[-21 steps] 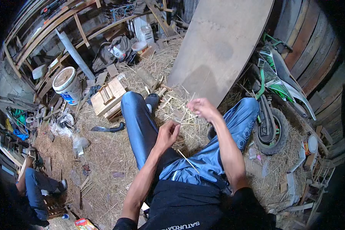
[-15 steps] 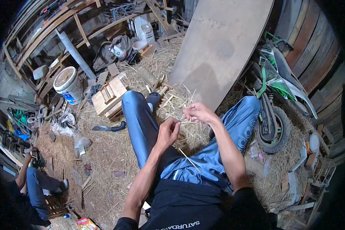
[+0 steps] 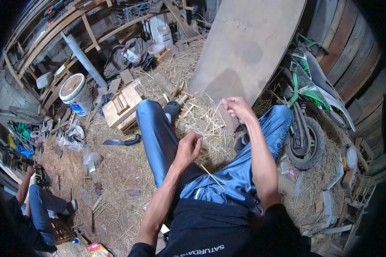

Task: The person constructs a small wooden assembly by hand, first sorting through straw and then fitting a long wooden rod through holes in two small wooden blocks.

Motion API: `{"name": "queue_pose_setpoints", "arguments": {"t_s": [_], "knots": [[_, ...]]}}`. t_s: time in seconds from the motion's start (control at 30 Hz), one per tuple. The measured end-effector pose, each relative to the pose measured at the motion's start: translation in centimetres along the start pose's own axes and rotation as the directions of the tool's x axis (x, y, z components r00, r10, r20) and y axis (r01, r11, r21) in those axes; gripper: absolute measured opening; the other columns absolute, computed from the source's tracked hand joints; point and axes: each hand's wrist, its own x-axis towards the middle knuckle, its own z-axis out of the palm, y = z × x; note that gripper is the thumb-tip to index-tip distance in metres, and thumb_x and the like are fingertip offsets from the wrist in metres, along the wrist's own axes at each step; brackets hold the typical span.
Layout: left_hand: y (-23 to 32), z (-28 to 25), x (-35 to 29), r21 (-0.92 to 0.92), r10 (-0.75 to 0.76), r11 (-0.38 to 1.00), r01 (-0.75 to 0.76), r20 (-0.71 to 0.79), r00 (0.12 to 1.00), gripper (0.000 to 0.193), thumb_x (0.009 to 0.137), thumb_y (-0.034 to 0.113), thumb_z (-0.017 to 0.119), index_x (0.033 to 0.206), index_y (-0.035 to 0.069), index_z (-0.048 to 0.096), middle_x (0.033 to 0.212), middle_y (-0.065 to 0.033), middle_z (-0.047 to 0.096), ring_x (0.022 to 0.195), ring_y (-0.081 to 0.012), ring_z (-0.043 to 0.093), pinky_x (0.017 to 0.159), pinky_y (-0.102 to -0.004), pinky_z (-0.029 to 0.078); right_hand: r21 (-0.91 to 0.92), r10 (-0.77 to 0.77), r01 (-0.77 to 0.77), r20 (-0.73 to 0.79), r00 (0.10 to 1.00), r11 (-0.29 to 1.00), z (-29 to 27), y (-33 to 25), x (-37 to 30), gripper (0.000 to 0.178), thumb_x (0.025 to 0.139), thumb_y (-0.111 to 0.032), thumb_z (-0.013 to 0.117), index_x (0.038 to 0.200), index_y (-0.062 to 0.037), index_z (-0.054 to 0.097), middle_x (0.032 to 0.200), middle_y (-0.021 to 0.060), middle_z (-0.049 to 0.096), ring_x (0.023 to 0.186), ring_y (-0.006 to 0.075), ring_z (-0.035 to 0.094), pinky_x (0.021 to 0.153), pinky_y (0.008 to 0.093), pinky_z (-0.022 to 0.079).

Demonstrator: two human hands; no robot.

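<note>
My left hand [image 3: 188, 149] is held over the gap between my knees, its thumb and fingers pinched together; what they hold is too small to make out. Farther forward and to the right, my right hand [image 3: 238, 109] is closed, with a thin pale strip at its fingertips. Below both hands lies a loose pile of thin wood slivers [image 3: 206, 118] on the straw. One slim stick [image 3: 212, 176] rests across my lap on the blue trousers.
A large board [image 3: 248, 47] leans ahead, beside a green and white motorbike [image 3: 309, 94]. To the left are a wooden block [image 3: 122, 107], a dark-handled blade [image 3: 122, 141] and a white bucket [image 3: 76, 95]. Another person [image 3: 47, 205] sits at the lower left. Straw covers the floor.
My right hand has moved right and forward, away from my left hand, and turned at the wrist. The left hand has barely shifted.
</note>
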Motion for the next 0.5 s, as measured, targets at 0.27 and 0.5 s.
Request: {"name": "queue_pose_setpoints", "arguments": {"t_s": [0.27,0.5], "knots": [[-0.3,0.2,0.4,0.096,0.047,0.994,-0.044,-0.028,0.999,0.007,0.083,0.006,0.061,0.084,0.000,0.057,0.066,-0.0131,0.052,0.052,-0.0242,0.052,0.050,-0.0342,0.042,-0.022,0.047,-0.043,0.213,0.976,0.999,5.1,1.3,-3.4,0.021,0.086,-0.019,0.065,0.081,0.0011,0.064,0.067,0.0028,0.060,0.045,0.0024,0.040,0.037,0.0174,0.027],[-0.5,0.5,0.8,-0.039,-0.066,0.997,0.066,-0.022,0.998,0.009,0.083,0.005,0.061,0.082,-0.001,0.055,0.064,-0.0125,0.051,0.051,-0.0211,0.050,0.048,-0.0323,0.040,0.049,0.004,-0.013,0.195,0.981,0.999,5.5,1.6,-2.4,0.024,0.087,-0.019,0.065,0.075,0.0020,0.062,0.061,0.0008,0.057,0.044,0.0029,0.039,0.038,0.0188,0.027]]}}
